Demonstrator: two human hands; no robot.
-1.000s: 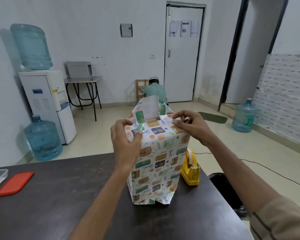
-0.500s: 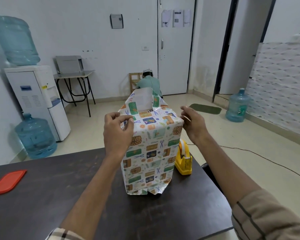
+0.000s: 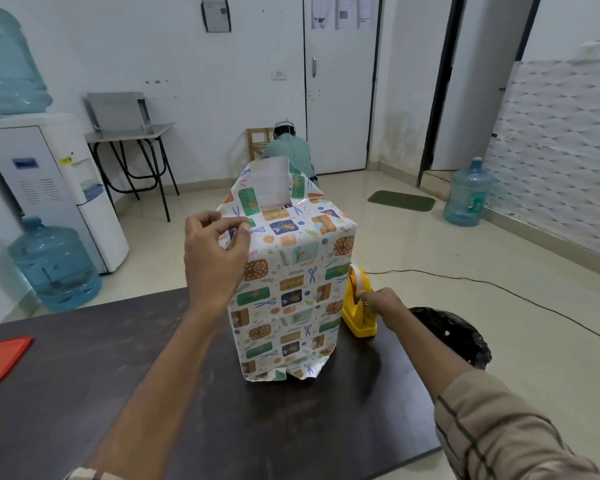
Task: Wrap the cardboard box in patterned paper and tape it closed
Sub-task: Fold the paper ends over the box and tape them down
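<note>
The box wrapped in patterned paper (image 3: 291, 282) stands upright on the dark table (image 3: 118, 393). At its far top edge a white paper flap sticks up. My left hand (image 3: 215, 258) pinches the paper at the box's top left corner. A yellow tape dispenser (image 3: 357, 306) sits just right of the box near the table's edge. My right hand (image 3: 378, 301) is down at the dispenser, its fingertips pinching at the tape end.
A red lid (image 3: 0, 358) lies at the table's left edge. A black bin (image 3: 454, 337) stands on the floor beside the table's right side. Behind are a water dispenser (image 3: 49, 174), water bottles, a small table, a person crouched by the door (image 3: 288, 147).
My right hand left the box's top right corner and dropped down to the tape dispenser. My left hand kept its pinch on the top left corner.
</note>
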